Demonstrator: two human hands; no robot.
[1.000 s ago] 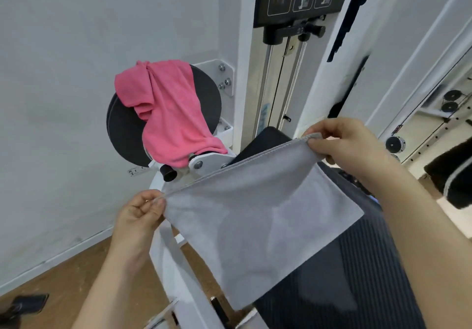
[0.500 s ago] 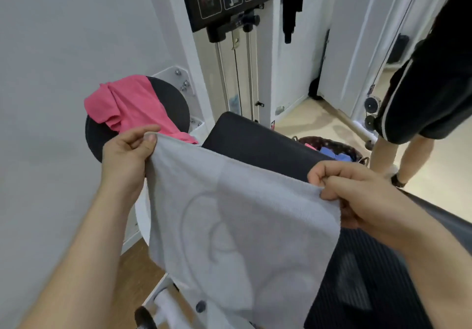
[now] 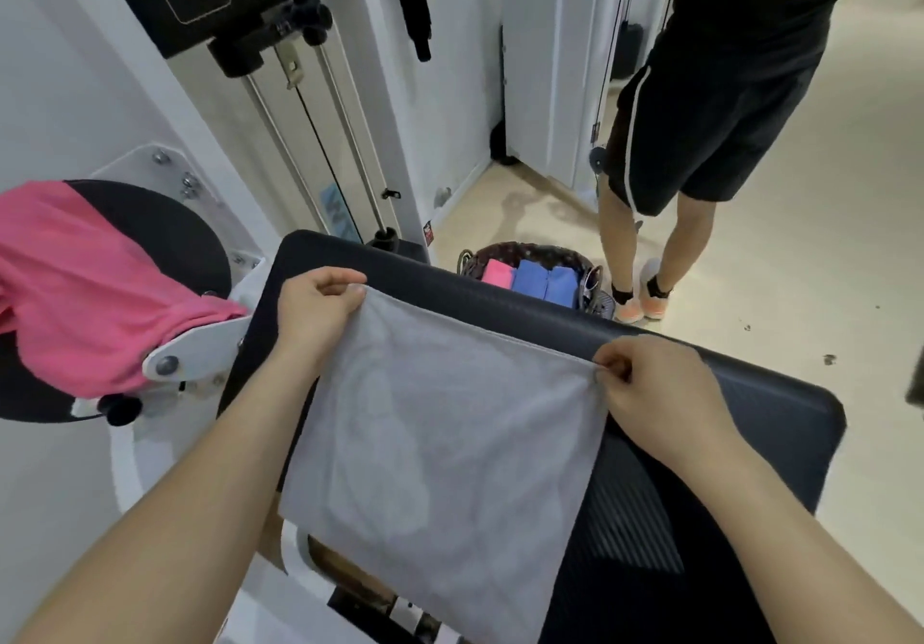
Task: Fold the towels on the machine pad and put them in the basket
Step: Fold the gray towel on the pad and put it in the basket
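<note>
One grey towel [image 3: 440, 443] is spread over the black machine pad [image 3: 550, 308]. The left hand [image 3: 315, 311] and right hand [image 3: 655, 383] each pinch one top corner. One pink towel [image 3: 85, 293] drapes the round disc [image 3: 165, 238] at left. Beyond the pad, the basket [image 3: 530, 249] holds three folded towels [image 3: 530, 276]: one pink, two blue. One person [image 3: 700, 118] stands beside it.

The black pad [image 3: 550, 313] has a grey towel [image 3: 440, 443] lying on it. Beside it, a pink towel [image 3: 85, 293] hangs over a round black disc [image 3: 165, 238]. Behind the pad, a basket [image 3: 530, 251] sits on the floor [image 3: 775, 293].
</note>
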